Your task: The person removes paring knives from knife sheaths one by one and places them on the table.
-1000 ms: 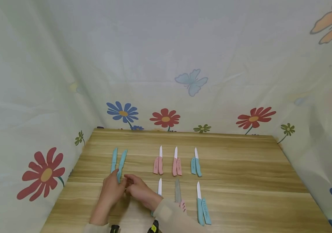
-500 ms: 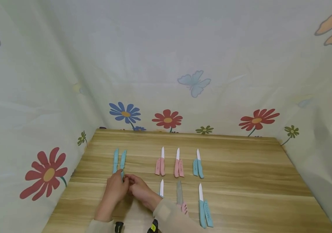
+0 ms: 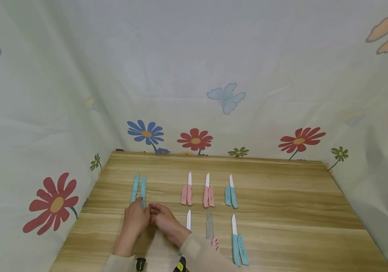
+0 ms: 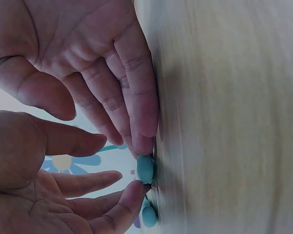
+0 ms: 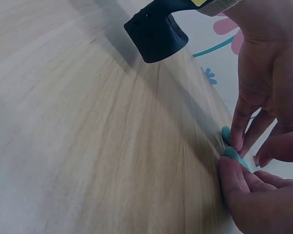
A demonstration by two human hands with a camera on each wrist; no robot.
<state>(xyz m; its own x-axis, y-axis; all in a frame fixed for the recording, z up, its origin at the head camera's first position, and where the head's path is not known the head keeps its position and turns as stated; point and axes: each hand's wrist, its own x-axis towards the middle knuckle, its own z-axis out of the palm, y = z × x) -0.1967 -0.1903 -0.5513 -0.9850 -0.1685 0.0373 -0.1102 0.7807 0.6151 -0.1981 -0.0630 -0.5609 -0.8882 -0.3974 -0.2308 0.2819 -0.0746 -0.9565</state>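
Two sheathed light-blue paring knives lie side by side at the left of the table: the left one (image 3: 135,187) and the right one (image 3: 143,186). My left hand (image 3: 136,218) reaches over their near ends, its fingertips at the handle end of the right knife (image 4: 145,169), on the side facing the other knife (image 4: 149,217). My right hand (image 3: 167,222) lies against that knife's right side with fingers nearly straight, as the left wrist view shows. In the right wrist view the fingers of both hands meet around the blue handle end (image 5: 232,153).
Unsheathed knives with sheaths beside them stand in two rows: pink ones (image 3: 189,194) (image 3: 206,195) and a blue one (image 3: 232,196) behind, a serrated pink-handled one (image 3: 209,224) and another blue one (image 3: 235,247) nearer. My right forearm partly covers a white-bladed knife (image 3: 188,219). Flowered curtains enclose the wooden table (image 3: 282,211).
The right sheathed knife has turned from a slant to nearly straight and sits nearer the left one. Both hands shifted slightly with it. The other knives have not moved on the table.
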